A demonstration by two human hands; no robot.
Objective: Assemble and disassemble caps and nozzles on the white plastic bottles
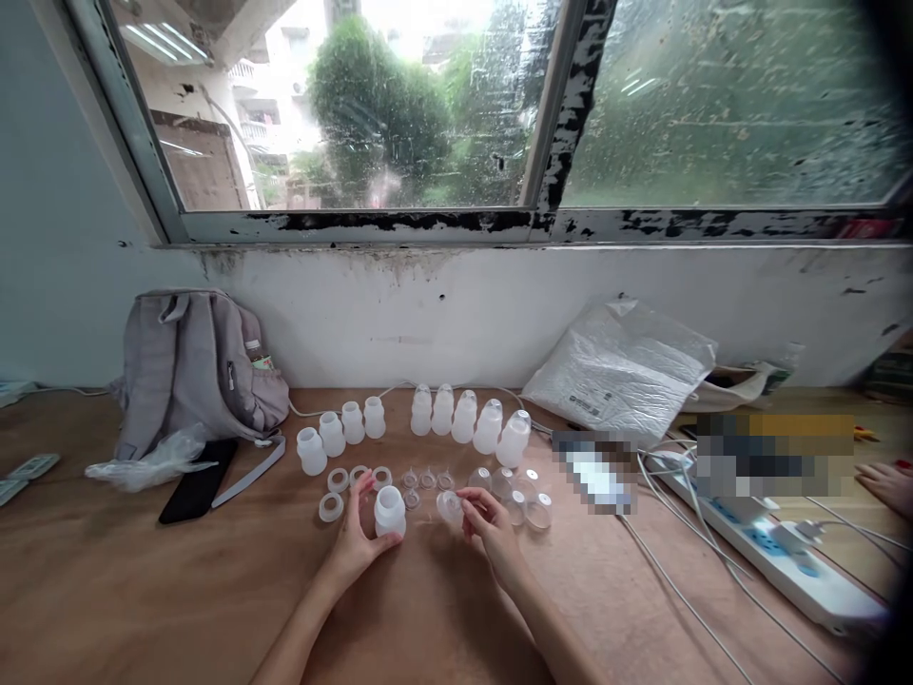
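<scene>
My left hand (355, 544) is curled around a small white plastic bottle (390, 510) that stands upright on the wooden table (214, 590). My right hand (491, 526) pinches a small clear part (449, 505) just right of that bottle. Behind my hands lie several white rings (338, 480), clear small pieces (426, 480) and clear caps (536, 511). Farther back stands a row of open white bottles (332, 434) and a row of capped bottles (465, 419).
A grey backpack (192, 366) leans on the wall at the left, with a black phone (200, 480) and crumpled plastic (146, 466) before it. A plastic bag (620, 366) and a white power strip (777, 557) with cables lie on the right. Another person's hand (884, 483) rests at the far right.
</scene>
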